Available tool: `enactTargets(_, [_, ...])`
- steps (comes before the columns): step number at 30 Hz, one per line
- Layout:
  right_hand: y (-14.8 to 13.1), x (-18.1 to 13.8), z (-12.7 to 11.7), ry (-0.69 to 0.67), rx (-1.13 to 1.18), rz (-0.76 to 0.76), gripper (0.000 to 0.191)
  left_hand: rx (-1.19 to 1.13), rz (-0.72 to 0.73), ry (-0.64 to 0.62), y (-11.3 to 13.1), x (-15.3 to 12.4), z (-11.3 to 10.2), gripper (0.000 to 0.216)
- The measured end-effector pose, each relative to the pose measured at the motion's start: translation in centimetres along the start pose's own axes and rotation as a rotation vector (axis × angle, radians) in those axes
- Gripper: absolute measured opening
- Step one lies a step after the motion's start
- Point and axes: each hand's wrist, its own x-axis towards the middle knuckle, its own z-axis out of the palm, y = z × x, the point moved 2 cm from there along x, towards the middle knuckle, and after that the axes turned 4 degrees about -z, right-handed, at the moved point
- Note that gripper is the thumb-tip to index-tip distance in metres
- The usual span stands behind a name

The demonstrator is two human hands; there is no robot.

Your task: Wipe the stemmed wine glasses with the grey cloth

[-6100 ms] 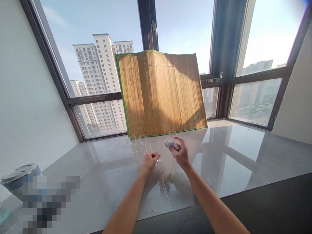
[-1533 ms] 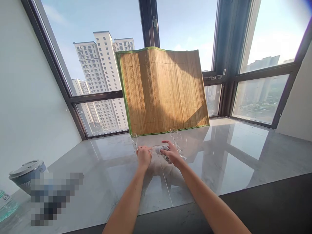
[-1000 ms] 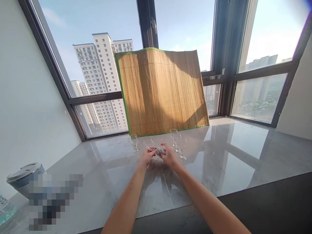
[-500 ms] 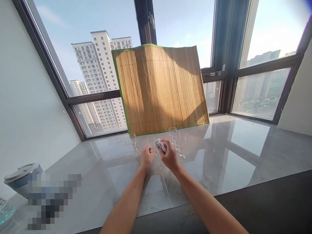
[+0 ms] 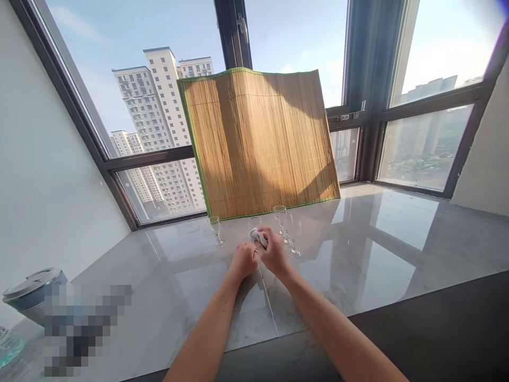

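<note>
My left hand point(image 5: 244, 260) is closed around the lower part of a small stemmed glass point(image 5: 254, 220); its rim shows above my fingers, and the rest is hidden. In my right hand point(image 5: 275, 254) is a crumpled white cloth point(image 5: 258, 236), pressed against the side of that glass. The two hands are close together, nearly touching. To the left, a clear stemmed glass point(image 5: 215, 227) stands upright on the grey countertop point(image 5: 191, 297). Right of my right hand, several similar glasses point(image 5: 294, 233) stand in a cluster, overlapping one another.
A bamboo mat point(image 5: 262, 143) with green edging leans against the window behind the glasses. At the left stand a lidded cup point(image 5: 34, 289) and, partly cut off, a clear container point(image 5: 10, 345). A blurred patch covers something beside them. The counter's front edge runs near my forearms.
My left hand has moved slightly right with the glass and turned, its back now more upward. The cloth in my right hand has come against the glass.
</note>
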Motion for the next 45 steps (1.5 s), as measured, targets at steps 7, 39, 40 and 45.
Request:
enactTargets(7, [0.6, 0.0, 0.0, -0.019, -0.067, 0.038, 0.024, -0.129, -0.089, 0.181, -1.4, 0.9, -1.1, 0.033])
enactTargets(39, [5.9, 0.6, 1.8, -0.515, -0.517, 0.291, 0.03, -0.588, -0.559, 0.076, -7.0, 0.7, -2.7, 0.013])
enactTargets(40, [6.0, 0.6, 1.7, -0.508, -0.507, 0.289, 0.03, -0.564, -0.527, 0.078, -6.6, 0.5, -2.8, 0.013])
enactTargets(45, [6.0, 0.8, 1.4, -0.495, -0.47, 0.267, 0.032, -0.481, -0.361, 0.143, -4.4, 0.2, -3.1, 0.017])
